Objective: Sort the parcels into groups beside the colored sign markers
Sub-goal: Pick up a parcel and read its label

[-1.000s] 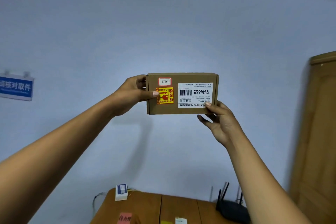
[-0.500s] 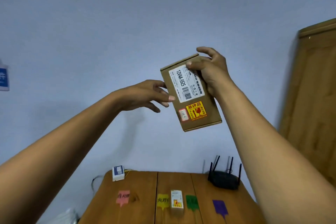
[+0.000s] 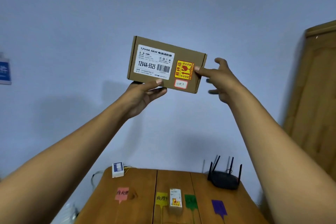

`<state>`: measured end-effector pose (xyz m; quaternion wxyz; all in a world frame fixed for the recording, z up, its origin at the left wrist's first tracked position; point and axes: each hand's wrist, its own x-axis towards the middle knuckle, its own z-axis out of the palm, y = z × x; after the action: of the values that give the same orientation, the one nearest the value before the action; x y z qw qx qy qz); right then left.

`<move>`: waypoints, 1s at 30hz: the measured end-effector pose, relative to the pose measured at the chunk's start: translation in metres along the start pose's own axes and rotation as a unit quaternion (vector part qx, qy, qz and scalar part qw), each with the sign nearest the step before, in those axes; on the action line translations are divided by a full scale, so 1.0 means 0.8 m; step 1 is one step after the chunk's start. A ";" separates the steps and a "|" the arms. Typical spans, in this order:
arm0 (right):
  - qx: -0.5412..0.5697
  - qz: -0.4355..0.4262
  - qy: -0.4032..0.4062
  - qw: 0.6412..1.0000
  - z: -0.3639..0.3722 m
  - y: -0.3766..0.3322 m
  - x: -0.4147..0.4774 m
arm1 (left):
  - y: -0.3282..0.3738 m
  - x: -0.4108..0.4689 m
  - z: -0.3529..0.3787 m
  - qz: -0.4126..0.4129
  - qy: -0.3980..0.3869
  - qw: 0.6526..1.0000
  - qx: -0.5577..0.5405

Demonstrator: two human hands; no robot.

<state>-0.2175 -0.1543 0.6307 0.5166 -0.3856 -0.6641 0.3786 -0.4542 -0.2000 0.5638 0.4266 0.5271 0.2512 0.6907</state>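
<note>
I hold a brown cardboard parcel [image 3: 166, 64] up in front of the wall, label side facing me, with a white barcode label, a yellow-red fragile sticker and a small red-framed sticker. My left hand [image 3: 143, 94] grips its lower edge from below. My right hand [image 3: 221, 80] is at its right end, thumb on the fragile sticker, other fingers spread. Down on the wooden table [image 3: 138, 211] stand a pink marker [image 3: 122, 193], a yellow marker [image 3: 161, 198], a green marker [image 3: 190, 202] and a purple marker [image 3: 219, 206]. A small white parcel [image 3: 175, 200] stands between yellow and green.
A black router [image 3: 224, 180] with antennas sits at the table's back right. A small white box [image 3: 117, 169] with cables is at the back left corner. A wooden door [image 3: 316, 96] is on the right, a blue wall sign [image 3: 4, 72] on the left.
The parcel has been turned over end for end: the label now reads upright. My left hand took hold of its lower edge, and my right hand moved from the top to the right end.
</note>
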 end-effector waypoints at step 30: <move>0.024 0.258 0.045 0.965 -0.173 0.416 0.049 | -0.408 0.072 0.026 -0.309 0.085 0.943 0.085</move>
<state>-0.0484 0.0343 0.3711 0.4400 -0.5477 -0.5092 0.4971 -0.3335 0.0129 0.3401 0.5497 0.3969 0.4950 0.5434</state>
